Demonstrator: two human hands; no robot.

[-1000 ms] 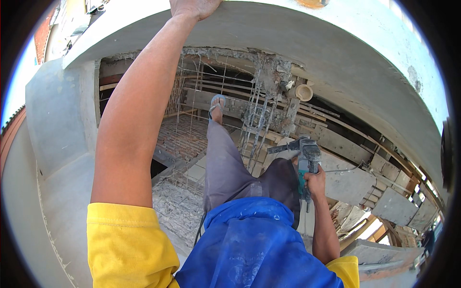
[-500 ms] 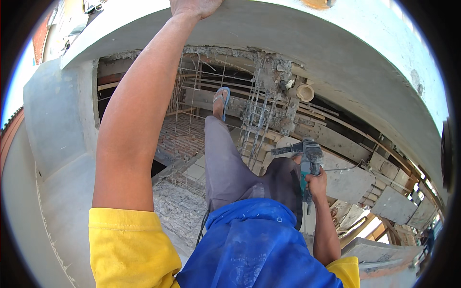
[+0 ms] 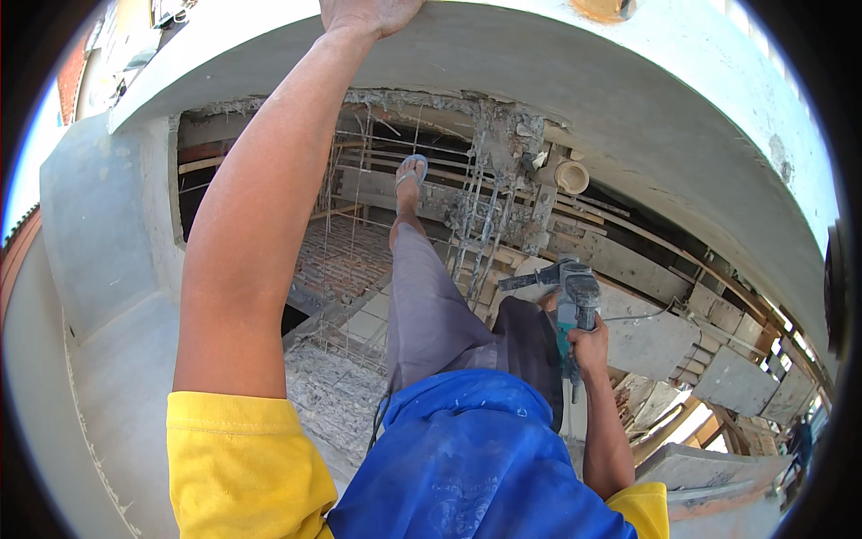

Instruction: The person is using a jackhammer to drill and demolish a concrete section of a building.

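My left hand reaches up to the edge of a pale concrete beam and lies against it; its fingers run out of the picture at the top. Down by my right thigh, my right hand is closed around the grip of a rotary hammer, dark grey and teal. The tool's dark side handle sticks out to the left. A thin cable shows to the right of the tool.
My sandalled foot is on or near planks beside exposed rebar. Broken concrete lies below on the left. A round beige pipe end juts out under the beam. Boards and slabs stretch away right.
My forward foot has shifted slightly up and left, with more bare shin showing. The rotary hammer and my right hand have moved a little left. My left hand stays at the beam.
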